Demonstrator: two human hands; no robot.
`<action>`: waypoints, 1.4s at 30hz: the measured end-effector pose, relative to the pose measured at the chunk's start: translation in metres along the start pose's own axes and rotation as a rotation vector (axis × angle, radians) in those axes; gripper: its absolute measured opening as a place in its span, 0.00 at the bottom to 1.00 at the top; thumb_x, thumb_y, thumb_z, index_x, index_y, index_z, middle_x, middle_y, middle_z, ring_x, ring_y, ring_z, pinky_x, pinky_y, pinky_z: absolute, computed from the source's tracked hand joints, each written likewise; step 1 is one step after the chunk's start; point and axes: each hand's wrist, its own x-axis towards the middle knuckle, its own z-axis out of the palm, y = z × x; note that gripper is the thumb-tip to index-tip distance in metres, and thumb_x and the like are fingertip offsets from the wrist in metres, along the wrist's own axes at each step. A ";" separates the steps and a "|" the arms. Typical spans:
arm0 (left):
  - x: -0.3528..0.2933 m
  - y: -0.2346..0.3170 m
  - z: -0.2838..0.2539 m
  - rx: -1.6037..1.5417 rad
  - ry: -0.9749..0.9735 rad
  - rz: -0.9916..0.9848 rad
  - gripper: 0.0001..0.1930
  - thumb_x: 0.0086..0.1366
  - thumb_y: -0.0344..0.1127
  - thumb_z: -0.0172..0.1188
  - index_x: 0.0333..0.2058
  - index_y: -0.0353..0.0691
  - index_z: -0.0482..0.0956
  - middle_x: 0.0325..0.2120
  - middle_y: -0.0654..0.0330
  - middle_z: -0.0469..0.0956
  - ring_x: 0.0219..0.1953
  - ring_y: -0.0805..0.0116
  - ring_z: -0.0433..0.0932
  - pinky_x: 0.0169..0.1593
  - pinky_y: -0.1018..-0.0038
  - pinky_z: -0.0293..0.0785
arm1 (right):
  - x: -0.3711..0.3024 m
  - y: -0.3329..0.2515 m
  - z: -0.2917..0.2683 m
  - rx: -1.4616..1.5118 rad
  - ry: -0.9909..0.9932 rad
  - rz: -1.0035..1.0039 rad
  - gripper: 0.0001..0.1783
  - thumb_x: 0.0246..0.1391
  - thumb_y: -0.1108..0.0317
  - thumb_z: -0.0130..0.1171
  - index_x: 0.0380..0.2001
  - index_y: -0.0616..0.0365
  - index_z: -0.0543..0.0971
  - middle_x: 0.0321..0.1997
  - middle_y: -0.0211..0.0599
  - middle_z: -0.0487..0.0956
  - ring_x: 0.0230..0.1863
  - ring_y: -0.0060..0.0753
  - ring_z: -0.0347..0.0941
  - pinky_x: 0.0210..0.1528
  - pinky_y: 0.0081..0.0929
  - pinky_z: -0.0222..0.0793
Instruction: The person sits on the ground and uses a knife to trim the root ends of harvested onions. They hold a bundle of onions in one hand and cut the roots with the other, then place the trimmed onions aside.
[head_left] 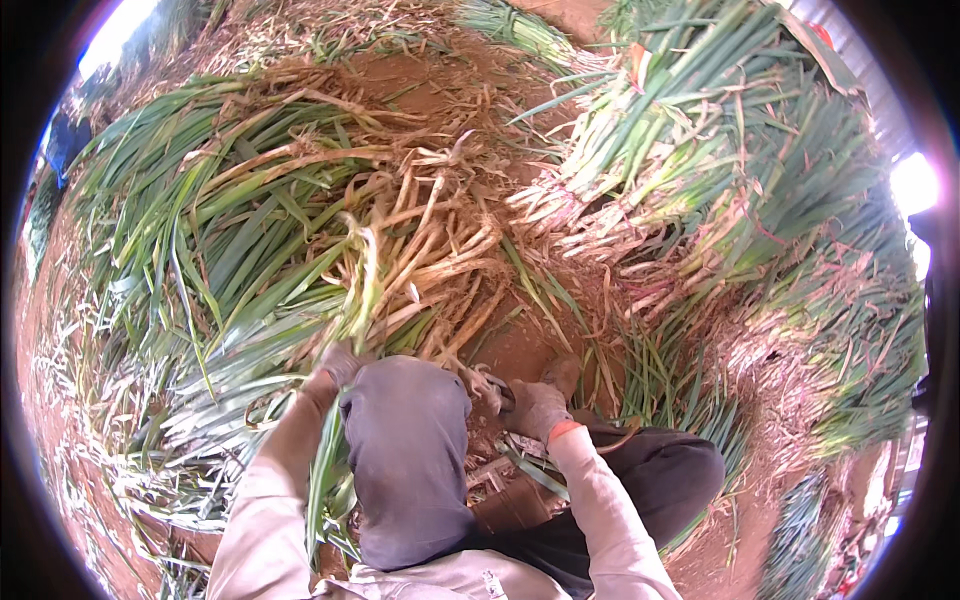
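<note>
My left hand, in a pale glove, is at the left side of my raised grey knee. Its fingers are partly behind the knee and close round long green onion stalks, whose pale ends point away from me. My right hand, gloved with an orange-red cuff, is curled between my knees. A small dark tool-like thing shows at its fingers; its kind cannot be made out. Pale, rooty onion ends lie right beside those fingers, partly behind the knee.
A large heap of untrimmed green onions spreads ahead and left, its yellowed root ends towards the middle. Cleaner bundles with whitish-pink ends are stacked at the right. Loose leaves and peelings litter the reddish soil around my legs.
</note>
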 end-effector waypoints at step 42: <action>-0.196 -0.073 0.103 -1.934 -0.271 -0.389 0.11 0.73 0.31 0.54 0.50 0.38 0.79 0.41 0.65 0.82 0.43 0.70 0.79 0.47 0.72 0.78 | 0.190 -0.174 -0.013 0.119 -0.133 0.039 0.33 0.60 0.42 0.46 0.53 0.57 0.80 0.56 0.55 0.79 0.58 0.51 0.76 0.60 0.40 0.71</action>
